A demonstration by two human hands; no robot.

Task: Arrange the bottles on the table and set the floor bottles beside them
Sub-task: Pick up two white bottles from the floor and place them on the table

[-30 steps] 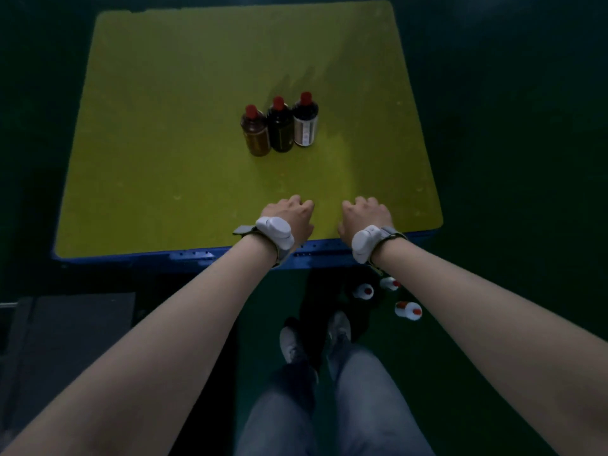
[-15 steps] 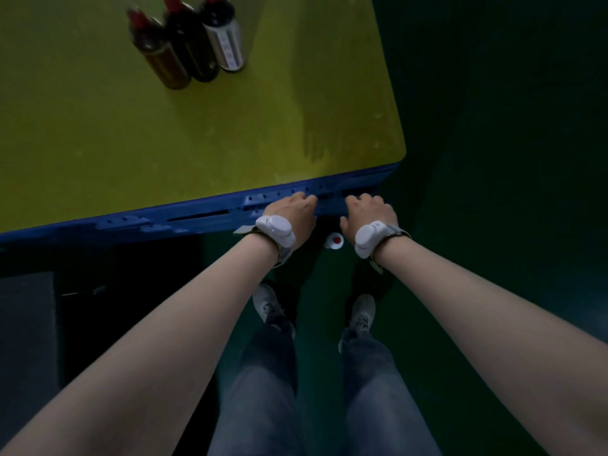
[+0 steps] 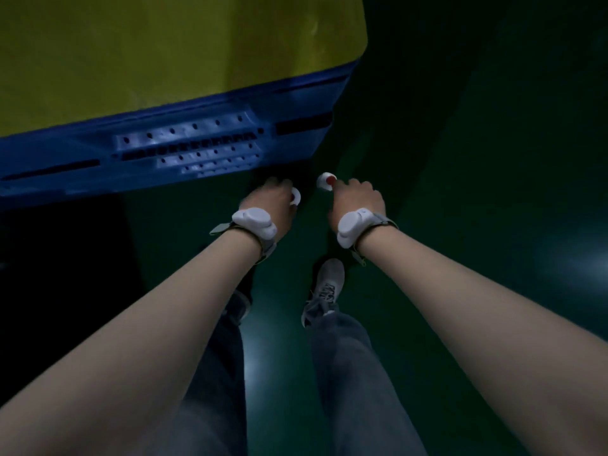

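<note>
Both my hands are down by the dark green floor, just in front of the table's blue edge (image 3: 184,143). My left hand (image 3: 273,204) curls over a white floor bottle (image 3: 295,197); only the bottle's right edge shows past my fingers. My right hand (image 3: 358,199) touches a second white bottle with a red cap (image 3: 325,181) with its fingertips at the cap; whether it grips the bottle is unclear. The table's yellow top (image 3: 164,51) fills the upper left. The dark bottles standing on it are out of view.
My grey shoe (image 3: 327,284) and my legs in jeans (image 3: 348,373) are below my hands. The space under the table at the left (image 3: 59,258) is dark. Green floor (image 3: 477,159) stretches to the right of the table's corner.
I have bent lower and the view has tilted down, so the table bottles have left the frame. Both hands dropped from the table's edge to the white bottles on the floor.
</note>
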